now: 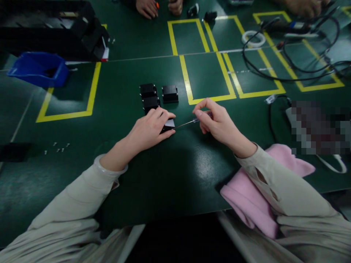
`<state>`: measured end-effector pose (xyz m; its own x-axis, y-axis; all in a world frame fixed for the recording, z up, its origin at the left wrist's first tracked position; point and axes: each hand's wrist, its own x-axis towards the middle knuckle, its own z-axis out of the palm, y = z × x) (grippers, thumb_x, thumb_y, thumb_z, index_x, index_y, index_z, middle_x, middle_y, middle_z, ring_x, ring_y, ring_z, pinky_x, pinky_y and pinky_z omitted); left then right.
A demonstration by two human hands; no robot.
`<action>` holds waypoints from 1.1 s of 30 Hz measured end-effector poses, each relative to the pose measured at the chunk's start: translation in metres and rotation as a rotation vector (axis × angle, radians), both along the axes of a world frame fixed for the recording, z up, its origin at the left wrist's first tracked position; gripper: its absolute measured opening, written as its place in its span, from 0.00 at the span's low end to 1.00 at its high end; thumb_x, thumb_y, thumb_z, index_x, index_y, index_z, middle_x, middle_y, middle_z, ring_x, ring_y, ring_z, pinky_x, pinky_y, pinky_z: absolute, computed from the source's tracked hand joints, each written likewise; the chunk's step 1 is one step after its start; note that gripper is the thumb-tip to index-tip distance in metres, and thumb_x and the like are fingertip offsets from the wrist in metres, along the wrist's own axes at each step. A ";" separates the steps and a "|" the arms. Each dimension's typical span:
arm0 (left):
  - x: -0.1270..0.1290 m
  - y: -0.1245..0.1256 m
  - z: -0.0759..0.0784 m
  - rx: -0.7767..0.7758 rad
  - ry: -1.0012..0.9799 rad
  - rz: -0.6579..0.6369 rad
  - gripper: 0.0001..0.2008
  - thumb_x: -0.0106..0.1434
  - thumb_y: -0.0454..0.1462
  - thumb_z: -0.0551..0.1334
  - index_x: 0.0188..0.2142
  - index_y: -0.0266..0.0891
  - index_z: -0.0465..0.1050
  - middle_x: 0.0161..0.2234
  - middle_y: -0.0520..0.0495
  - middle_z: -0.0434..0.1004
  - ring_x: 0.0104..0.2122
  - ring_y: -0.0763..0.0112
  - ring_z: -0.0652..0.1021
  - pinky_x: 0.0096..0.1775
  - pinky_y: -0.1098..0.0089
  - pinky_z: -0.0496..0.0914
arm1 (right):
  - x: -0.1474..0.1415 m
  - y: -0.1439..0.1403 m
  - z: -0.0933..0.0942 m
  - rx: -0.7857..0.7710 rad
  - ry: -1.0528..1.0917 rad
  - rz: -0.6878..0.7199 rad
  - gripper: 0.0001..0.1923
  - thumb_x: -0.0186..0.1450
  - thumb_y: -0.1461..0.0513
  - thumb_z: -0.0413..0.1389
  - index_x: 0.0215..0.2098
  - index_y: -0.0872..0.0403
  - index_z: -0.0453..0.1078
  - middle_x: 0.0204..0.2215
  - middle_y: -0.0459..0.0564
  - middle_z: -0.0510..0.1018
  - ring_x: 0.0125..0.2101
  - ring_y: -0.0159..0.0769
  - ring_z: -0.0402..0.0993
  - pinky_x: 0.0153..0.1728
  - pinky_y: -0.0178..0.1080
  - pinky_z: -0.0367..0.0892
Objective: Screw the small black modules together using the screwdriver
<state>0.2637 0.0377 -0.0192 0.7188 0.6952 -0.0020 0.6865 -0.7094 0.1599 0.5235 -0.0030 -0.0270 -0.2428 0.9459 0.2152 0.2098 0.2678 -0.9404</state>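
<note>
My left hand (152, 126) is closed around a small black block with a pale top face (169, 123), keeping it down on the green table. In my right hand (216, 118) is a screwdriver (195, 120), its handle between thumb and fingers. The thin shaft points left, and its tip meets the right side of the held block. Just beyond my left hand sit more black blocks (148, 90) with small shiny screws at their ends. One separate block (170, 94) stands to their right. My fingers hide part of the held block.
Loose screws (58, 150) lie at left near a dark flat piece (15, 151). Behind them stand a blue bin (40, 69) and a large black housing (55, 33). A pink cloth (246, 197) lies under my right forearm. Cables (255, 69) and a white ring (253, 38) are at right. Other people's hands (148, 8) rest across the table.
</note>
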 end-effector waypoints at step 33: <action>0.001 0.000 0.001 -0.013 0.001 0.005 0.23 0.74 0.47 0.61 0.64 0.40 0.65 0.59 0.36 0.74 0.57 0.48 0.75 0.52 0.52 0.78 | -0.002 -0.002 0.000 0.089 -0.025 -0.056 0.06 0.76 0.63 0.58 0.44 0.50 0.63 0.26 0.36 0.68 0.20 0.25 0.65 0.25 0.35 0.60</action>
<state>0.2645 0.0378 -0.0184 0.7152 0.6988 -0.0117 0.6903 -0.7036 0.1685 0.5216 -0.0052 -0.0269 -0.1963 0.9356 0.2934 0.2496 0.3371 -0.9078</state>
